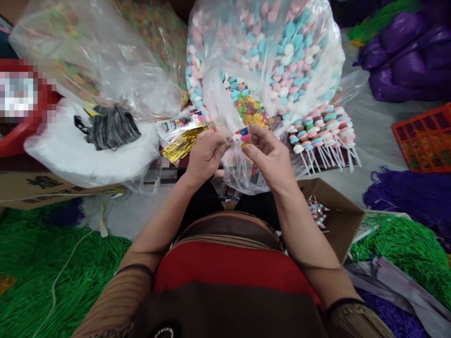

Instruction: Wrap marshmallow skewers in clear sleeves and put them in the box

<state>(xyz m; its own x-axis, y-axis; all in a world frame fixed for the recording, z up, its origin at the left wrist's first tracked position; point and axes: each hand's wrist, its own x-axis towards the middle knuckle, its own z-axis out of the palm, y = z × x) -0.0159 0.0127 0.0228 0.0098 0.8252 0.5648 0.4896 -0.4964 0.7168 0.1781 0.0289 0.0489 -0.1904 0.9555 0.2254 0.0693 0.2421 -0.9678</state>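
Left hand (207, 154) and right hand (273, 155) pinch the wrapper (241, 137) over a clear bag (248, 177); step judged as working its edges; next move calls for even grip

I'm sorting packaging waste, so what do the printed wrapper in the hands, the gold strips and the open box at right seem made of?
Printed wrapper: perhaps smooth plastic film, with bright colours, but too small to rule out paper.
Gold strips: likely foil or metallised film, given their bright metallic shine.
Open box: probably cardboard, brown and matte with flat, stiff-looking walls.
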